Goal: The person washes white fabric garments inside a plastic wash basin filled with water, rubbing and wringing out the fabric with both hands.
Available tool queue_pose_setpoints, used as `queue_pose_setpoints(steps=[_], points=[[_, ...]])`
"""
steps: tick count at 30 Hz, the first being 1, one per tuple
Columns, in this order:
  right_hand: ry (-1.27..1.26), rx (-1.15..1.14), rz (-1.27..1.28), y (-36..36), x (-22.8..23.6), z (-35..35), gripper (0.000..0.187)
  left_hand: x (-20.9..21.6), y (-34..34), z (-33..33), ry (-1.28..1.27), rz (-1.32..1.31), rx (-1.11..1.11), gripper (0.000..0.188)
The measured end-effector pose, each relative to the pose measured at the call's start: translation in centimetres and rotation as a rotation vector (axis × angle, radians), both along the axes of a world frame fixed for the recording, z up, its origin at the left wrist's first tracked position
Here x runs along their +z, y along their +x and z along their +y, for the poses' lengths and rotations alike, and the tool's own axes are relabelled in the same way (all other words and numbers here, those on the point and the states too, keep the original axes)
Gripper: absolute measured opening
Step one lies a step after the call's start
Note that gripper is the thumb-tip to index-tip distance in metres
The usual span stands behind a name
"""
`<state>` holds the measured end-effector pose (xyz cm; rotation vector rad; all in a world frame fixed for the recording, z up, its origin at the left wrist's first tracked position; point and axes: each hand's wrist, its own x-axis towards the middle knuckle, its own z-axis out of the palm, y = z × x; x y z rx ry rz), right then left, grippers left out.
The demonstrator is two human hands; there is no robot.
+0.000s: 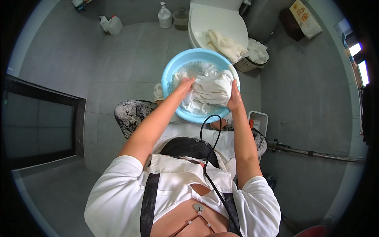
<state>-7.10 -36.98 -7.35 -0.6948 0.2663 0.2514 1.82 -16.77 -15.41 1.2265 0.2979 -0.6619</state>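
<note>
A light blue basin [167,73] stands in front of me, holding sudsy water [197,68] and a wet white cloth [213,89]. The cloth is bunched up between my two hands, its lower part lying in the suds. My left hand [186,85] grips the cloth's left side, fingers curled into the fabric. At the right end, near the basin's rim, my right hand [235,98] is pressed round the bundle, its fingers partly hidden by the cloth.
Beyond the basin is a white toilet [217,19] with a cream knitted cloth [226,45] on its lid. A bin [246,65] holding white material stands beside it. Farther back are a pump bottle [165,16] and a white jug [112,25]. A black cable [205,158] hangs before me.
</note>
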Motion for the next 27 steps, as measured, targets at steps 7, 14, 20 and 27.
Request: queue_pose_setpoints(steps=[7,14,20,27], points=[[-0.025,-0.05,-0.072,-0.1,1.6,0.4,0.055,3.5,-1.1,-1.2,0.092,-0.152,-0.067,0.018],[-0.136,-0.052,-0.036,0.1,2.5,0.7,0.054,4.4,-0.9,-0.3,0.252,-0.072,-0.297,0.014],[-0.495,-0.026,0.09,0.6,1.1,-0.4,0.059,3.7,-0.7,0.0,0.027,-0.257,0.086,0.014],[-1.033,-0.179,0.34,0.6,3.9,-4.6,0.051,8.9,2.2,2.6,-0.251,-0.37,0.505,0.004]])
